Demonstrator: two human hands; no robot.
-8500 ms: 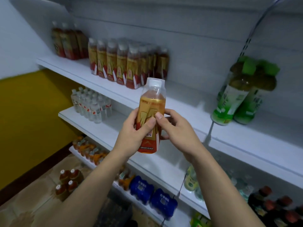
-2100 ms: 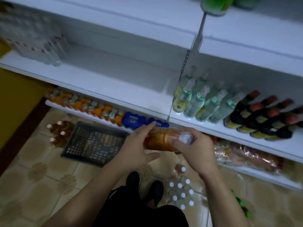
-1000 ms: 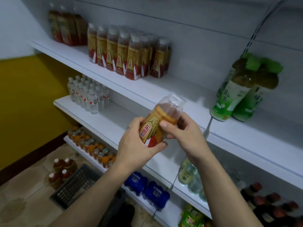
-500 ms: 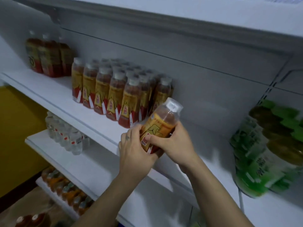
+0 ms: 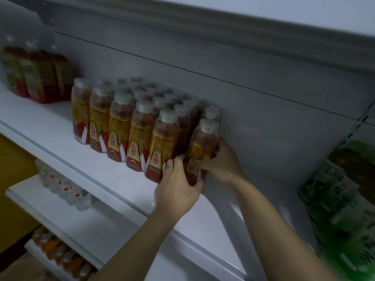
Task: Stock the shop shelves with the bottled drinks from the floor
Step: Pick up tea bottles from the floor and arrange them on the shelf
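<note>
An amber drink bottle [image 5: 200, 142] with a white cap and a gold and red label stands on the upper white shelf [image 5: 60, 126], at the right end of a block of several matching bottles [image 5: 121, 126]. My left hand [image 5: 178, 189] grips its lower part from the front. My right hand [image 5: 221, 161] wraps round its right side. The bottle leans slightly towards the block and touches it.
Darker red-labelled bottles [image 5: 34, 76] stand at the shelf's far left. Green-labelled bottles [image 5: 345, 199] fill the right. Below, a shelf [image 5: 50, 216] carries small water bottles [image 5: 63, 187], and orange drinks [image 5: 60, 256] sit lower still. The grey back panel [image 5: 263, 118] is close behind.
Both hands have carried the bottle up and away from me, from mid-air in front of the shelf onto the shelf beside the row, and it has gone from tilted to nearly upright.
</note>
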